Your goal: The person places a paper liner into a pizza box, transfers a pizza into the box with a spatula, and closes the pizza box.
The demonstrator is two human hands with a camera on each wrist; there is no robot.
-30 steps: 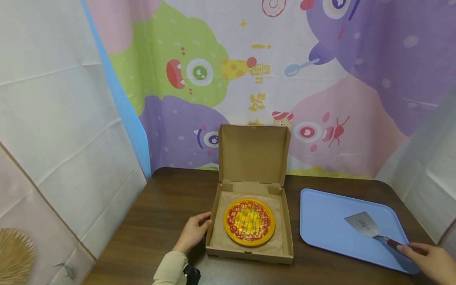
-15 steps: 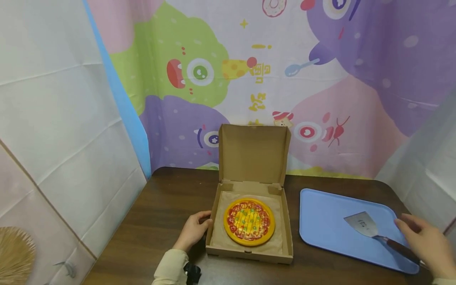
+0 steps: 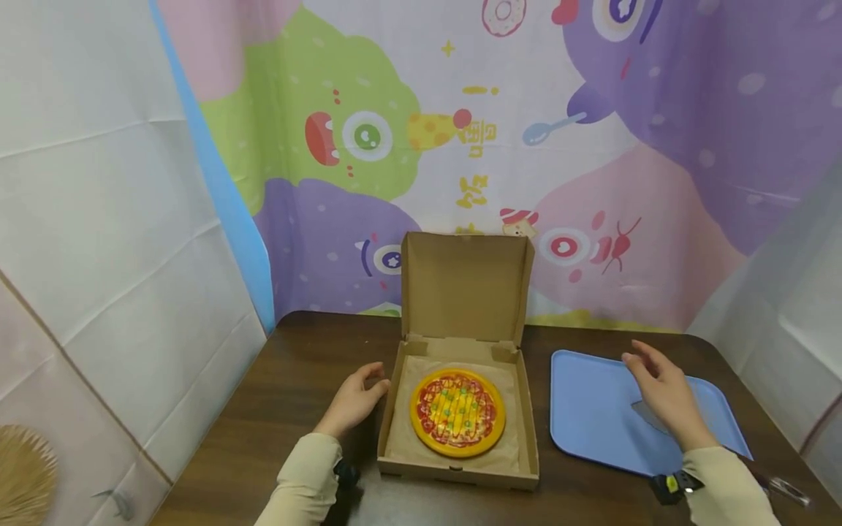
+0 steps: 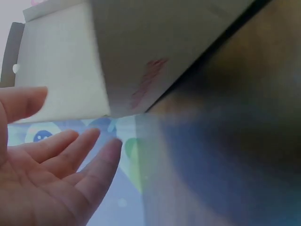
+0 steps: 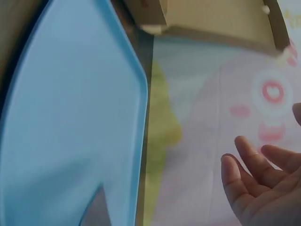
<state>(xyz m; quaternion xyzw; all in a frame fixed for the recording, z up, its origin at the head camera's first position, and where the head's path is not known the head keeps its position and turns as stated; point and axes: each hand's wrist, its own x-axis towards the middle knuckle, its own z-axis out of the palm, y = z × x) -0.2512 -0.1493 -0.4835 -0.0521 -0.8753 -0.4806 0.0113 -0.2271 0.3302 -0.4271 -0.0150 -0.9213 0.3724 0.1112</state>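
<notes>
A round toy pizza (image 3: 457, 413) with a yellow crust lies on brown paper inside a cardboard pizza box (image 3: 467, 288), whose lid stands up at the back. My left hand (image 3: 351, 402) hovers beside the box's left wall, fingers relaxed; the left wrist view shows no contact with the box wall (image 4: 141, 52). Above the blue tray (image 3: 585, 409), my right hand (image 3: 667, 394) is raised and holds nothing. Beneath it lies a metal spatula (image 3: 647, 418), its blade on the tray and its handle reaching past the tray's front right corner; my hand and sleeve hide the middle.
Everything stands on a dark wooden table (image 3: 296, 380). A cartoon-printed curtain (image 3: 342, 234) hangs right behind the table, close to the box lid. White panels (image 3: 118, 219) flank the left side, and a straw-coloured object (image 3: 26, 475) sits at the lower left.
My right hand has let go of the spatula handle and moved left and forward over the tray. The left hand has risen a little from the box's side. Spatula and box stay put.
</notes>
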